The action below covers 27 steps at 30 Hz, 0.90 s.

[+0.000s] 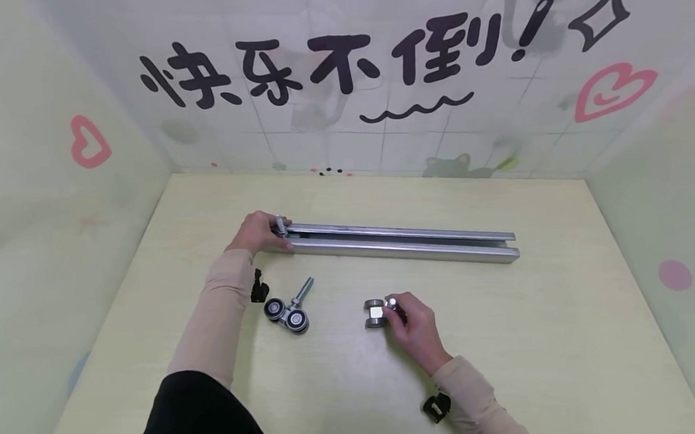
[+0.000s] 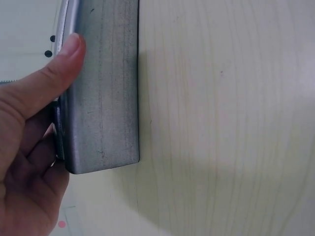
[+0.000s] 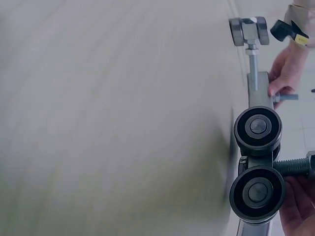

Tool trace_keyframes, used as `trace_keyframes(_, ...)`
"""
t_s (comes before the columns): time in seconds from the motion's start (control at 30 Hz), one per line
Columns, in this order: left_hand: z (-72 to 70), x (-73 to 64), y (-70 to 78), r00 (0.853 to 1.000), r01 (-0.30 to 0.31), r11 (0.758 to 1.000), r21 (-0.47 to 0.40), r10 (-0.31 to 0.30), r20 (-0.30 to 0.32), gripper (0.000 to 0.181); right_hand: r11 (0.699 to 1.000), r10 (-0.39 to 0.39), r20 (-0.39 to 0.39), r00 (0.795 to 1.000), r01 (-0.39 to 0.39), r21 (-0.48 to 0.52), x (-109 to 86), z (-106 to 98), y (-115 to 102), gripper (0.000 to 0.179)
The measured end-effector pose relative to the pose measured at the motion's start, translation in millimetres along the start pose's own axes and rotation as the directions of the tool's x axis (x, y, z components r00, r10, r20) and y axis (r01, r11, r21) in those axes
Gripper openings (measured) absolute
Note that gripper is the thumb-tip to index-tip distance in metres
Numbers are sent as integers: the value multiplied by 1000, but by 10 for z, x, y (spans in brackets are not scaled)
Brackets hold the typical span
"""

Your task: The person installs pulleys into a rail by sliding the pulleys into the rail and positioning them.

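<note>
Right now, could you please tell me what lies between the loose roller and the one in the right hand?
In the head view, only bare tabletop lies between the loose roller and the held roller.

One slotted metal rail [image 1: 409, 251] is lying toward the table's [image 1: 570, 336] far edge. Two roller trolleys [image 1: 297, 321], three threaded bolts [image 1: 305, 288], two black wrist cameras [image 1: 437, 408], one left hand [image 1: 257, 233] and one right hand [image 1: 419, 331] are showing.

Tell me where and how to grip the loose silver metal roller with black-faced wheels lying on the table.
Pinch its slim silver threaded bolt, probably from the right: it slants away and rightward, beyond the round black-faced wheels, while the beige left sleeve crowds the other side.
</note>
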State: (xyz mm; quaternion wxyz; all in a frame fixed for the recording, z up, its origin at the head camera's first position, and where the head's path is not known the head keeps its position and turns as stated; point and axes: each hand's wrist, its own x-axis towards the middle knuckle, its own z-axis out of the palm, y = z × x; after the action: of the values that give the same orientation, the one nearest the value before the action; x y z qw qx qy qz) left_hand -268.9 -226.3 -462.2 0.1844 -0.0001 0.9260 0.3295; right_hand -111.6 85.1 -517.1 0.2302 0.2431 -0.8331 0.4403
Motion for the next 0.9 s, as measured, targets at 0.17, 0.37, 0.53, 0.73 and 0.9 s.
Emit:
trace_keyframes(0.17, 17, 13, -5, 1000, -11, 1000, -19, 11, 0, 65, 1000, 17, -33, 999, -18, -6, 29, -108, 41, 16)
trace_keyframes(0.37, 29, 11, -24, 1000, -19, 999, -28, 19, -8, 64, 998, 59, -66, 996, -61, -31, 20, -283, 129, 16)
trace_keyframes(0.53, 18, 2, -36, 1000, -25, 999, -23, 25, -15, 64, 994, 99, -109, 989, -104, -44, 3, -422, 209, 16)
trace_keyframes(0.73, 21, 14, -44, 1000, -18, 1000, -25, 18, -15, 64, 986, 154, -161, 975, -163, -44, 17, -592, 272, 14)
trace_keyframes(0.9, 28, 18, -42, 1000, -18, 999, -30, 18, -17, 63, 979, 182, -206, 962, -198, -58, 46, -741, 328, 11)
